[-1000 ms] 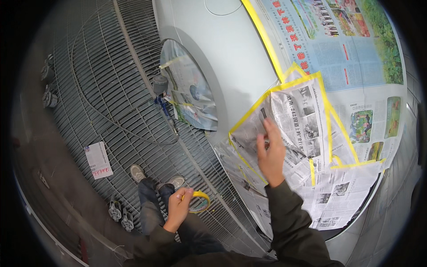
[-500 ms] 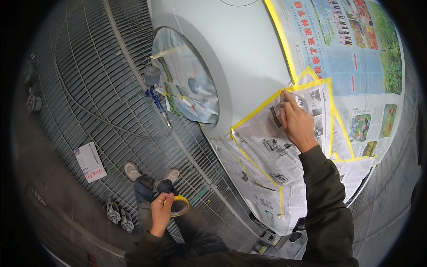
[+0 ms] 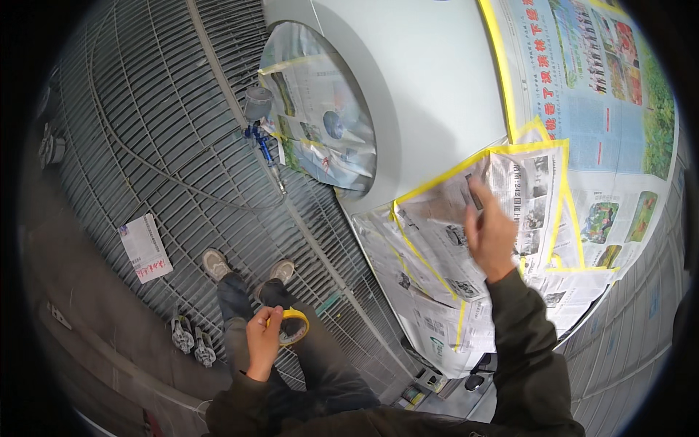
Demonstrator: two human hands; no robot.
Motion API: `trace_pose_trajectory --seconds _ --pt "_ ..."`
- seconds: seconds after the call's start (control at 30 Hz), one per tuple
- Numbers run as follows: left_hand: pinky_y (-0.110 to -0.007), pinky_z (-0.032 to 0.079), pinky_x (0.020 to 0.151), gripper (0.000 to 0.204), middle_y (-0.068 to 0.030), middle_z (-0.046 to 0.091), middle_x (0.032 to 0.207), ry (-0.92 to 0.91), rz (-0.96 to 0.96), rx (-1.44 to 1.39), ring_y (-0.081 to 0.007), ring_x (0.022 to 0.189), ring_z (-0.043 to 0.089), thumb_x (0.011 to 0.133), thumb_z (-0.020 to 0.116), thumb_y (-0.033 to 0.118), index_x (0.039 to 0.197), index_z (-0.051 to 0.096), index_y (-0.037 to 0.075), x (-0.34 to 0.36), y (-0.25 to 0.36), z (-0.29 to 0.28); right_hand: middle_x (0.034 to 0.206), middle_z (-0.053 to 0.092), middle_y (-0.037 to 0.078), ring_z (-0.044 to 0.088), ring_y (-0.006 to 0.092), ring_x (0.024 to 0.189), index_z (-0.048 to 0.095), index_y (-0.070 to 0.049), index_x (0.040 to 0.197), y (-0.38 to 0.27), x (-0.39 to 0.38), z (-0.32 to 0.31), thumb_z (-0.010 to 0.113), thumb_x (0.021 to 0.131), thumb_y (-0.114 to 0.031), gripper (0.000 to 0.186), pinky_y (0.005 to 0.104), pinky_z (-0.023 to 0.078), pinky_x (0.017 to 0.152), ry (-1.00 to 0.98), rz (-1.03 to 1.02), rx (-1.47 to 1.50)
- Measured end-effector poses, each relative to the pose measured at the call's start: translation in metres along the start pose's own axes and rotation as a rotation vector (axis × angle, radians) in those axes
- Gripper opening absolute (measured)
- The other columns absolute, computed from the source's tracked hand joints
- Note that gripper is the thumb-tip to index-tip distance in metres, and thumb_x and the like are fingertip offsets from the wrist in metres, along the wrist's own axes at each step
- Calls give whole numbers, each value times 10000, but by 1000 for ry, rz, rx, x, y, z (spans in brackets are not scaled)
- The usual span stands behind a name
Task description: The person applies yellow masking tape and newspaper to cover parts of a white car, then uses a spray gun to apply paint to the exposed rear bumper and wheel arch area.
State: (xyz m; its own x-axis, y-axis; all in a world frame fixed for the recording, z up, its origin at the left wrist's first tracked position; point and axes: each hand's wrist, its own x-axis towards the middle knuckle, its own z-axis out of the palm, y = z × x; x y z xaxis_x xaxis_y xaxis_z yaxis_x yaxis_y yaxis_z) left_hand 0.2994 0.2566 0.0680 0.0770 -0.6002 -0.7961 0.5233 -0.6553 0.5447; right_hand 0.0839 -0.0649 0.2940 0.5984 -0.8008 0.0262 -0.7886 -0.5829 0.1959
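At the lower left, my left hand point(image 3: 263, 336) grips a roll of yellow masking tape point(image 3: 304, 329) by its rim, above my legs. My right hand point(image 3: 493, 234) is over the newspaper sheet point(image 3: 429, 211) that covers the lower front part of a pale grey car body point(image 3: 437, 80). Its thumb and index finger are apart, slightly blurred, and nothing shows between them. Whether the fingertips touch the paper, I cannot tell. Yellow tape point(image 3: 444, 177) runs along the sheet's upper edge, just beyond my fingers. More taped newspaper point(image 3: 604, 124) lies farther right on the car.
Plastic and newspaper cover the wheel opening point(image 3: 320, 109). A spray gun point(image 3: 263, 142) with a grey cup and hose is beside it, over the metal floor grating point(image 3: 182, 109). A loose printed sheet point(image 3: 145, 247) and metal fittings point(image 3: 193, 341) lie at the left.
My right hand has come back from the taped upper edge, toward me, and its fingers have parted. The left hand still holds the tape roll. The whole view has shifted slightly.
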Motion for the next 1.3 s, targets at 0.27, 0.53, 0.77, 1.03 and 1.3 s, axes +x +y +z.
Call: trace_pose_trajectory --seconds 0.27,0.53,0.77,1.03,1.3 --pt "-205 349 549 219 39 536 703 88 17 -173 -19 626 463 1037 609 205 934 625 12 -6 6 -11 943 709 132 689 345 776 670 -77 1073 -102 -158 68 674 901 -189 206 430 533 644 -751 190 569" --pt "-255 528 710 131 -42 617 860 391 195 -297 -98 762 596 1031 599 107 1084 591 -13 -51 2 -39 839 724 124 698 336 801 704 -93 954 -141 -205 136 686 916 -289 200 444 542 702 -1057 182 890" --pt "-259 524 723 140 -61 632 872 558 143 -232 -113 754 600 1031 599 104 1098 585 -18 -95 -14 -34 659 647 43 540 82 542 645 -39 740 -76 -183 227 616 1017 -391 449 247 416 505 -599 1169 1216" --pt "-276 543 689 148 -75 643 856 459 -8 -297 -120 731 607 1019 616 91 1103 589 -29 -73 -45 18 814 678 62 501 76 544 656 -14 965 -28 -102 268 595 1034 -347 345 236 394 491 152 1365 1231" --pt "-253 502 681 162 -62 644 842 447 17 -270 -110 719 592 1026 618 144 1075 598 -9 -64 -39 5 717 684 68 509 85 494 697 35 865 -11 -94 282 647 996 -288 352 253 406 471 210 1228 953"
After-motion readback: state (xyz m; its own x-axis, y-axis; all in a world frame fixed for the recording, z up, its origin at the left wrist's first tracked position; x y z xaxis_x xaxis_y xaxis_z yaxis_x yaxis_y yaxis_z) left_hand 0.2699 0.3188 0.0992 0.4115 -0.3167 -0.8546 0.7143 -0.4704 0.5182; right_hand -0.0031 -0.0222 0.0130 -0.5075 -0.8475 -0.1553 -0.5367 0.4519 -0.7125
